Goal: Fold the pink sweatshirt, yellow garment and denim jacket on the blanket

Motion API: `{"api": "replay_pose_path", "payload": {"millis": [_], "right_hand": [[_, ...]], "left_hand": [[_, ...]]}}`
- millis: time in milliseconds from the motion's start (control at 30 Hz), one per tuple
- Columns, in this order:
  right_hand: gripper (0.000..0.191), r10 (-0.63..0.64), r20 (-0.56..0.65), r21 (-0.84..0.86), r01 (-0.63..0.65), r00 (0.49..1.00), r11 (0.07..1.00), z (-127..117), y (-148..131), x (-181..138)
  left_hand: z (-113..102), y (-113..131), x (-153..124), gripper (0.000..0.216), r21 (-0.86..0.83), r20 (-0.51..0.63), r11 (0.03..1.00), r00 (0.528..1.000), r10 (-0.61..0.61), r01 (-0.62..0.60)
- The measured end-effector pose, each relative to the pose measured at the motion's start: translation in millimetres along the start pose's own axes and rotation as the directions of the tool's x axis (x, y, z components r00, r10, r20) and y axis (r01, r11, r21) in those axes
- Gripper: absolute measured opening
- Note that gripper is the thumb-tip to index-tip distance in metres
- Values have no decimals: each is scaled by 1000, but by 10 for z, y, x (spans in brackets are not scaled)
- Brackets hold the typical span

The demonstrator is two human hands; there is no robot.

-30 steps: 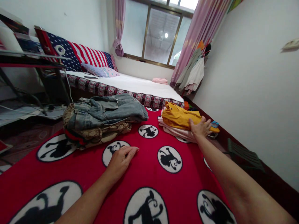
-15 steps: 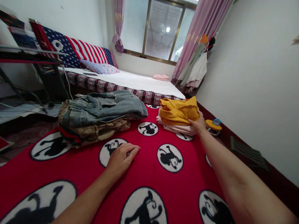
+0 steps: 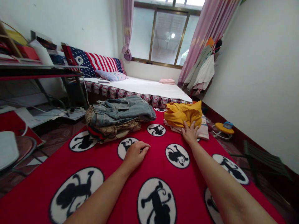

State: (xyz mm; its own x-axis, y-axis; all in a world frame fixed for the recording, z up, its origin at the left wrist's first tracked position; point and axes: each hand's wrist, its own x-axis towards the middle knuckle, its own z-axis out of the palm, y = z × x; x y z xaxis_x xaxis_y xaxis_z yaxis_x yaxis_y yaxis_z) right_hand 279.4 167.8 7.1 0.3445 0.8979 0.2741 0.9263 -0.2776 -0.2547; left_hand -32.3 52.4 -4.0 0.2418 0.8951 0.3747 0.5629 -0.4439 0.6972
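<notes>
My right hand (image 3: 190,133) lies with fingers spread against the front of a folded yellow garment (image 3: 181,114). Under that garment is a folded pale pink one (image 3: 204,131) whose right part sticks out. Resting on the red blanket (image 3: 161,169) with black monkey figures in white ovals, my left hand (image 3: 136,152) has its fingers loosely curled in, and I see nothing in it. Beyond it to the left is a pile with a blue denim garment (image 3: 126,108) on top and a tan patterned garment (image 3: 114,130) beneath.
A bed with a white sheet (image 3: 144,86) and a flag-pattern cushion (image 3: 102,60) stands at the back. On the left is a cluttered desk (image 3: 39,70). A yellow round stool (image 3: 223,128) and a dark folding stool (image 3: 263,157) stand at right, near hanging clothes (image 3: 202,73).
My right hand has moved from the right edge of the yellow garment to its front, and its fingers have spread. The view has shifted left. My left hand stays curled on the blanket.
</notes>
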Motion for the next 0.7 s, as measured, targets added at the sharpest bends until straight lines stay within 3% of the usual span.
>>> {"api": "replay_pose_path", "payload": {"millis": [200, 367, 433, 600, 700], "right_hand": [[60, -196, 273, -22, 210, 942, 977, -17, -435, -804], [65, -318, 245, 34, 320, 916, 947, -92, -656, -1491], [63, -366, 205, 64, 361, 908, 930, -117, -676, -1664], [50, -386, 140, 141, 367, 912, 919, -132, -648, -1765], [47, -391, 103, 159, 373, 915, 914, -127, -640, -1741]], "left_hand": [[12, -37, -7, 22, -9, -37, 1000, 999, 3, -4], [37, -29, -65, 26, 23, -128, 999, 991, 34, -31], [-20, -3, -50, 32, 114, -202, 992, 976, 77, -54], [-522, -49, 361, 54, 521, -208, 850, 955, 211, -74], [-905, -202, 765, 78, 655, -149, 754, 986, 71, 45]]}}
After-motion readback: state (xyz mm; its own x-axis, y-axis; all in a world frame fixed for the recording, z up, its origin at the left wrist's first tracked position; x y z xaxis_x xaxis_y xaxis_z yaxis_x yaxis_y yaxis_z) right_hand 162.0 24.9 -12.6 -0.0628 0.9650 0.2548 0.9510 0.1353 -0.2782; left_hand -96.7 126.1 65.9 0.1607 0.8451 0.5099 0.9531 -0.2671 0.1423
